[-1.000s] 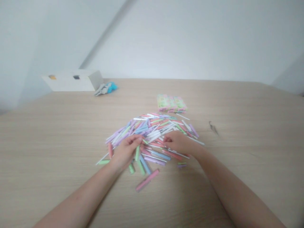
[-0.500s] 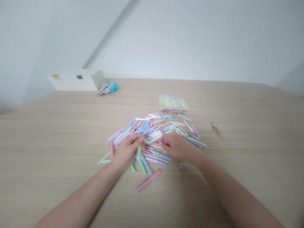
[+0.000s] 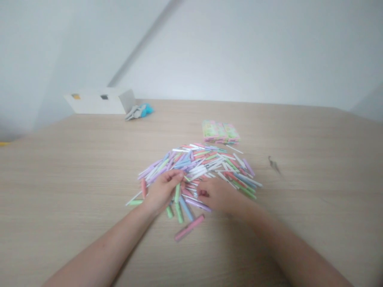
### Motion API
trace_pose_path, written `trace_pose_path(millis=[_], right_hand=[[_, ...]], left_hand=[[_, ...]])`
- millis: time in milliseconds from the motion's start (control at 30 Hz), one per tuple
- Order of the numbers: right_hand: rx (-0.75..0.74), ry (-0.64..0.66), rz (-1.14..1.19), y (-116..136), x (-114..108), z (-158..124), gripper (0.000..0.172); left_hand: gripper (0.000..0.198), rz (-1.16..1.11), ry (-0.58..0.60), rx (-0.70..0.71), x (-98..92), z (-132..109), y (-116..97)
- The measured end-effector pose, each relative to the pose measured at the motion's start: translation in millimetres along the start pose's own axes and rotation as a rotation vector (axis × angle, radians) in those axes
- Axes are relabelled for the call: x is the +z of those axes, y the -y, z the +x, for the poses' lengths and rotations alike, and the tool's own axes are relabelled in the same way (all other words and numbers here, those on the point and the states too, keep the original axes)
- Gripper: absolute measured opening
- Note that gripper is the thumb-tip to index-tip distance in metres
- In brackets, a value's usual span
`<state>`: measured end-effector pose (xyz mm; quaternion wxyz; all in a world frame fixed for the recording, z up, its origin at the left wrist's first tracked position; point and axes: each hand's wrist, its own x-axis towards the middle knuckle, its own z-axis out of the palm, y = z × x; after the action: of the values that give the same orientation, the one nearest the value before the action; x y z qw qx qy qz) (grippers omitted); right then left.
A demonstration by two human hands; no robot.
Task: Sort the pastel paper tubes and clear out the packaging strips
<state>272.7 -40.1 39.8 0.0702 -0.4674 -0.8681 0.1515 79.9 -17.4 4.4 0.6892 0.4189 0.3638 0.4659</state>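
A heap of slim pastel sticks in pink, purple, blue, green and white lies on the table in front of me. My left hand is at the heap's near left side, thumb and fingers pinched on a thin light green stick. Just beneath those fingers, a thicker green stick points towards me. My right hand reaches low over the heap's near right part, its fingers curled in. What lies between them is blurred and partly hidden. A pink stick lies apart, nearest to me.
Behind the heap sit flat green-and-pink packs. A white box with two cut-outs stands at the back left, a grey-and-blue crumpled cloth-like item beside it. A small dark object is on the right of the wooden table.
My right hand has moved a little left and down, closer to my left hand, baring green and red sticks at the heap's right. My left hand keeps its pinch. The view has shifted slightly.
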Motion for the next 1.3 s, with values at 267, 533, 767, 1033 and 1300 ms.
trace_pose_path(millis=[267, 533, 767, 1033, 1300], right_hand=[[0.024, 0.043, -0.153, 5.4, -0.2, -0.7, 0.019], [-0.021, -0.058, -0.083, -4.2, 7.7, 0.8, 0.01], [0.136, -0.183, 0.134, -28.8, -11.5, 3.9, 0.015], [0.148, 0.044, 0.124, -36.6, -20.9, -3.2, 0.018], [0.133, -0.03, -0.05, -36.2, -8.1, -2.6, 0.016]], left_hand=[[0.024, 0.003, -0.001, 0.01, 0.1, 0.3, 0.7], [0.023, -0.026, 0.048, -0.012, 4.1, -2.3, -2.9], [0.025, -0.015, 0.035, -0.012, 3.1, -1.8, -1.8], [0.023, -0.018, 0.061, -0.003, 2.9, -1.7, -2.6], [0.023, -0.036, 0.065, -0.003, 2.8, -1.5, -1.9]])
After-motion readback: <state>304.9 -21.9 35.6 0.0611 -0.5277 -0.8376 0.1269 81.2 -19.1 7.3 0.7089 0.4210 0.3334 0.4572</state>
